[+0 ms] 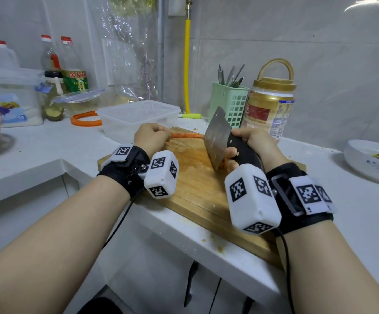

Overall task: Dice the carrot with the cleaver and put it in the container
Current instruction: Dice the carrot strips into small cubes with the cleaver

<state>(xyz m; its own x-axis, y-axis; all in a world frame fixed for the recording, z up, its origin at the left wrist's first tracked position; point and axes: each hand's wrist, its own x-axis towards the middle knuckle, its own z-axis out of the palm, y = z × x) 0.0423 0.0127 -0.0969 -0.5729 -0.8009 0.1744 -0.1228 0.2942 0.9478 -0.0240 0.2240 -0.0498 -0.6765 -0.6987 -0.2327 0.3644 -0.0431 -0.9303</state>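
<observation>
Head view, only one I've got. My right hand (249,143) is wrapped round the black handle of the cleaver (216,138), blade raised and tilted, tip toward the back wall, edge down near the middle of the wooden cutting board (197,191). My left hand (151,137) is curled, pinning the near end of the carrot (185,135); whether it pinches or just presses, can't tell, fingers hidden.

Carrot lies along the back edge of the board, long axis running left-right between my two hands, left end under my left hand, right end passing behind the blade. A few orange bits show by the blade's lower edge, near my right fingers, too small to tell more. Left hand is on it; the cleaver hangs just right of the free stretch, so I judge the next chop goes crosswise to that axis.

Clear plastic container (138,116) sits just behind the board's back-left corner, lidless, looks empty. So dicing is at an early stage, I'd say. Green utensil basket (228,103) holds metal utensils, back right.
</observation>
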